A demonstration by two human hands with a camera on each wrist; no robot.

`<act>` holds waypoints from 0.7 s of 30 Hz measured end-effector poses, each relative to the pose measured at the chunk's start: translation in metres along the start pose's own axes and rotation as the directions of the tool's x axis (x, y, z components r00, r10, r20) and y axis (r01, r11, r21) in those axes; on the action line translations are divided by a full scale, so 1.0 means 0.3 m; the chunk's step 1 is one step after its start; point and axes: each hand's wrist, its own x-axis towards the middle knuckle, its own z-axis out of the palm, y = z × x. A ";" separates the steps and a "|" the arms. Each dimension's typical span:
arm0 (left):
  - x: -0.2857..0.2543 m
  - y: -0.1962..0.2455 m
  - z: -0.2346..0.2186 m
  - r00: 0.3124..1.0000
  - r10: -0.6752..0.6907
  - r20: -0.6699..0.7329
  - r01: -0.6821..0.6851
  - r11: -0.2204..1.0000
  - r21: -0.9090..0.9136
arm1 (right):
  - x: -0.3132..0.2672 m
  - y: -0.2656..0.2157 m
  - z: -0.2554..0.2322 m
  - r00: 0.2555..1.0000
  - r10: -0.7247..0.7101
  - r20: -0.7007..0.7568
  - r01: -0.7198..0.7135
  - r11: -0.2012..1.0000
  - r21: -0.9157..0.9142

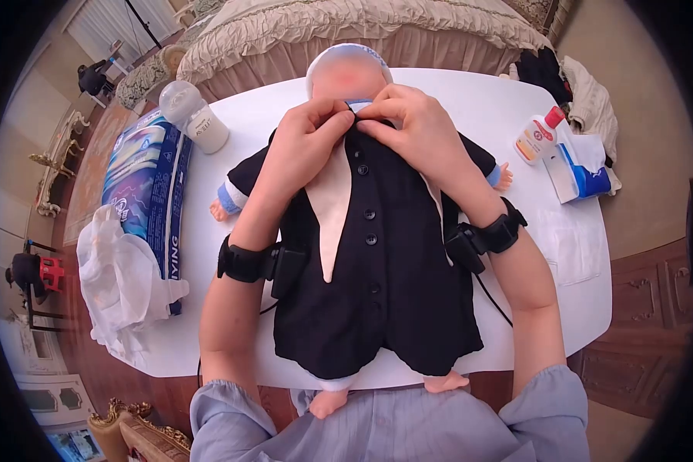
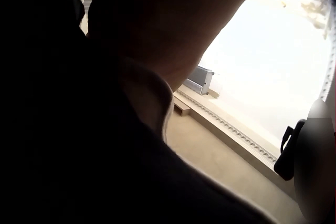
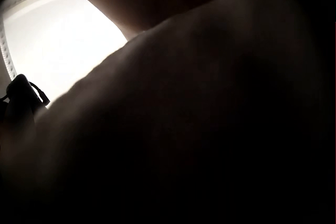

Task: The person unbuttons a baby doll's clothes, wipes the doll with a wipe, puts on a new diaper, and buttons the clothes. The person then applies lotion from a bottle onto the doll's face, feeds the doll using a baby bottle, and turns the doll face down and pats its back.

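In the head view a baby doll (image 1: 346,77) lies on its back on a white table (image 1: 246,354), wearing a white-and-blue cap. It is dressed in a black buttoned jacket (image 1: 408,269) with long cream lapels (image 1: 329,223). My left hand (image 1: 300,142) pinches the jacket's front edge at the neck between thumb and fingers. Close beside it, my right hand (image 1: 423,135) pinches the opposite edge just below the doll's chin. The fingertips of both hands nearly meet there and hide the top fastening. Dark cloth and forearm fill most of both wrist views.
Left of the doll are a diaper pack (image 1: 142,181), a bottle of white liquid (image 1: 206,129) and a crumpled white cloth (image 1: 119,269). To the right stand a red-capped bottle (image 1: 537,137), a tissue pack (image 1: 581,173) and a flat white cloth (image 1: 568,246). A bed (image 1: 346,23) borders the table's far side.
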 end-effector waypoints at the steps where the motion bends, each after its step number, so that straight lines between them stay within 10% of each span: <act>1: 0.000 0.000 0.004 1.000 -0.011 -0.001 0.011 0.996 -0.088 | -0.001 0.000 0.000 1.000 0.001 0.001 -0.001 1.000 0.000; 12: -0.008 0.032 -0.002 0.994 -0.064 -0.086 0.061 0.997 -0.047 | -0.019 0.004 0.010 0.994 0.103 -0.037 -0.095 0.979 0.183; 15: -0.053 0.128 0.016 0.998 0.056 0.023 -0.059 0.808 0.587 | -0.018 -0.012 -0.005 0.996 0.093 -0.006 -0.091 0.980 0.177; 21: -0.092 0.140 0.033 0.996 0.084 0.033 -0.084 0.729 0.680 | -0.023 -0.077 -0.053 0.995 0.048 0.086 -0.052 0.998 0.045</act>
